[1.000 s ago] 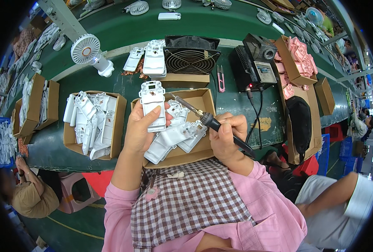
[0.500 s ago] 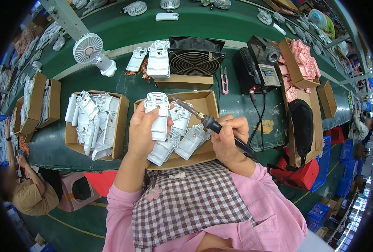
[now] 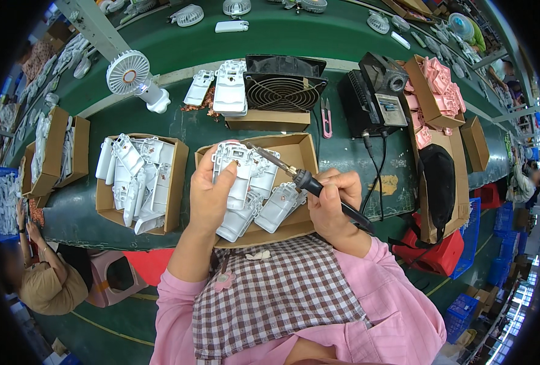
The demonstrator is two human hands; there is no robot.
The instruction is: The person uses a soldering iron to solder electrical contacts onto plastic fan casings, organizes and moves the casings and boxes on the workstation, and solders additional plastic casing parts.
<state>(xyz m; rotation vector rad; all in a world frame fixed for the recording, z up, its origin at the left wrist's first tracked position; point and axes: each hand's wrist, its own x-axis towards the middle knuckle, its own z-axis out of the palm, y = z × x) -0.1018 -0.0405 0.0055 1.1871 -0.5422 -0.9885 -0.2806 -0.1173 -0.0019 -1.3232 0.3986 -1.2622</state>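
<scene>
My left hand (image 3: 210,194) is closed around a white plastic housing (image 3: 236,182), its thumb pressing on the front near a small copper-coloured part. In my right hand (image 3: 335,201) is a soldering iron (image 3: 309,182), held like a pen. The iron's tip points up and left, close to the upper end of the housing; whether they touch I cannot tell. Beneath both hands stands an open cardboard box (image 3: 309,149) with several more white housings (image 3: 277,207) in it.
Left of it, another cardboard box (image 3: 174,207) is full of white housings. Behind are a black fan (image 3: 285,91), stacked housings (image 3: 229,91) and a small white fan (image 3: 128,73). To the right lie pink-handled snips (image 3: 326,118), a black soldering station (image 3: 367,97) and a box of pink parts (image 3: 425,91).
My left hand has tipped the housing and lowered it slightly, to the right. The soldering iron has stayed almost in place in my right hand.
</scene>
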